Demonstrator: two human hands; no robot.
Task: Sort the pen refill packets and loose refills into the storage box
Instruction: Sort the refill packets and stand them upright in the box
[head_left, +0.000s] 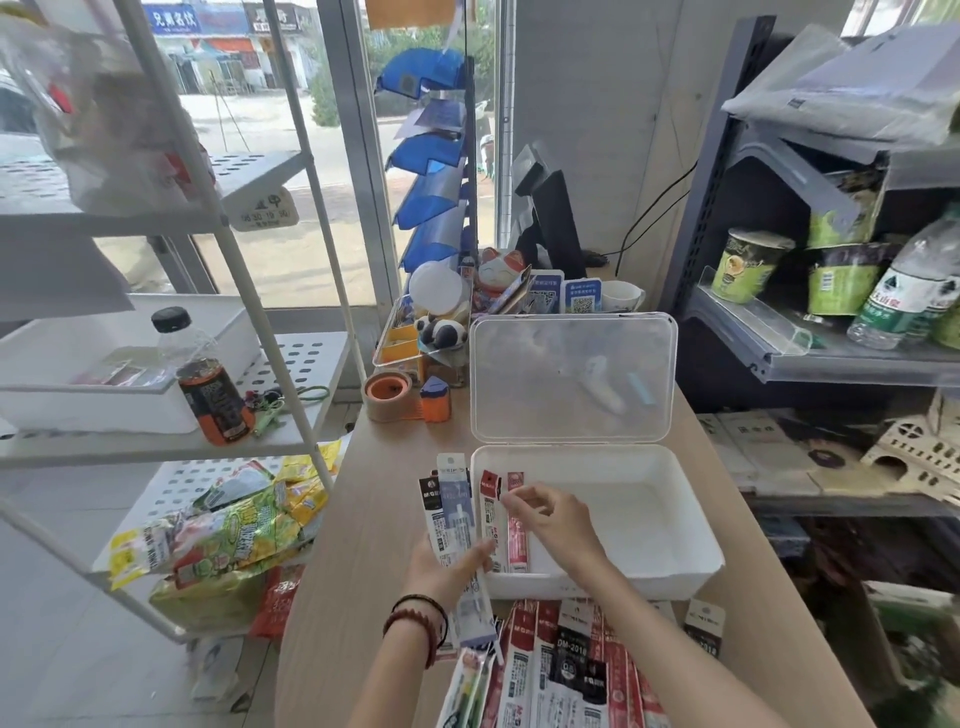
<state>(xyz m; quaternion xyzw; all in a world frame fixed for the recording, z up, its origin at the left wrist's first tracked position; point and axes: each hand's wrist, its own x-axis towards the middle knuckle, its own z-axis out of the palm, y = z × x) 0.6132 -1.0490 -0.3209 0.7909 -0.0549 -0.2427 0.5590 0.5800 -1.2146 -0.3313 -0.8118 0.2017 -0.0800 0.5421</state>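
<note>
A white storage box (675, 525) sits on the wooden table with its clear lid (571, 379) standing open behind it. My left hand (447, 566) grips a fan of several long refill packets (457, 504) just left of the box. My right hand (556, 519) pinches the top of a red-and-white packet (491, 512) at the box's left end; a pink packet (517, 540) lies beside it there. A pile of several more refill packets (561, 670) lies on the table in front of the box.
Behind the box stand a tape roll (387, 395), an orange sharpener (435, 399), a desk organiser with toys (441, 327) and a mug (623, 297). A white rack with a bottle (208, 379) and snack bags stands left. A grey shelf with cup noodles (748, 265) is right.
</note>
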